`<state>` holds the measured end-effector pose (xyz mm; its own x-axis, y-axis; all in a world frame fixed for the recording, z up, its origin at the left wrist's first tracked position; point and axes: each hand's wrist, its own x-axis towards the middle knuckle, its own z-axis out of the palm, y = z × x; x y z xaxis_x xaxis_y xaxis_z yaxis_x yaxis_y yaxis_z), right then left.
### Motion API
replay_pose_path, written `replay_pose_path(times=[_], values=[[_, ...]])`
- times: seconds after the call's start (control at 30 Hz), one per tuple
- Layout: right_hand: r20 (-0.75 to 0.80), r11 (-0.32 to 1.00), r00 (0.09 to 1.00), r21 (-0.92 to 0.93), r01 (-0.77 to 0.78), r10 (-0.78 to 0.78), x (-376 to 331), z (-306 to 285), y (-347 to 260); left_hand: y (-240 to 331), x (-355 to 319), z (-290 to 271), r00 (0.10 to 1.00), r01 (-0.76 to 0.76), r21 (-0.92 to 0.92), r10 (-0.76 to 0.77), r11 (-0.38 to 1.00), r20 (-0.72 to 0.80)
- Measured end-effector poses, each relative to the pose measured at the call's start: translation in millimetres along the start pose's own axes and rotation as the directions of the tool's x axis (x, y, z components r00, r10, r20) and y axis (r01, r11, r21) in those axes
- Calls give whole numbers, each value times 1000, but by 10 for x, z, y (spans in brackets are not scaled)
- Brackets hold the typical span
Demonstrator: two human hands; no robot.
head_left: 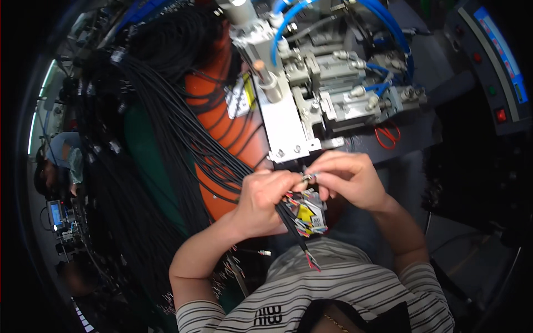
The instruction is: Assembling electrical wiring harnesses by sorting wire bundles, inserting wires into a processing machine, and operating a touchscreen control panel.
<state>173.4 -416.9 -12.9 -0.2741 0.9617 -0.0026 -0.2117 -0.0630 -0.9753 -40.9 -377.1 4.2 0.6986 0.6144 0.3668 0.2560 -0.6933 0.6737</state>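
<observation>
My left hand is closed, thumb and forefinger pinching the end of a black cable. Opposite it, my right hand pinches a small silvery piece at that cable end; too little shows to tell its exact kind. The fingertips of both hands almost meet, just in front of the white metal plate of a machine. Below my left hand, black cable ends with bare coloured wires hang toward my striped shirt. Between the hands and my body lies a white and yellow labelled piece, partly covered by wire ends.
A thick bundle of black cables runs across an orange surface at the left. Pneumatic cylinders with blue hoses stand ahead. A red wire loop lies beside them. A control panel is far right; another person is far left.
</observation>
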Motion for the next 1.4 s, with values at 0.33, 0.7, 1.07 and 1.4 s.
replay_pose_path(times=[0.33, 0.7, 1.07, 1.4], values=[[1, 996, 997, -47, 75, -75, 4, -9, 85, -23, -39, 33, 999, 42, 14, -42, 999, 27], [19, 980, 990, -141, 141, -140, -4, -20, 109, 13, -39, 56, 999, 42, 55, -43, 998, 13], [14, 805, 975, -561, 190, -220, -18, 39, 83, 149, -87, 89, 989, -134, 417, 96, 899, 109], [33, 412, 943, -894, 176, -331, -12, 121, 95, 145, -59, 31, 997, -3, 398, -27, 917, 69]])
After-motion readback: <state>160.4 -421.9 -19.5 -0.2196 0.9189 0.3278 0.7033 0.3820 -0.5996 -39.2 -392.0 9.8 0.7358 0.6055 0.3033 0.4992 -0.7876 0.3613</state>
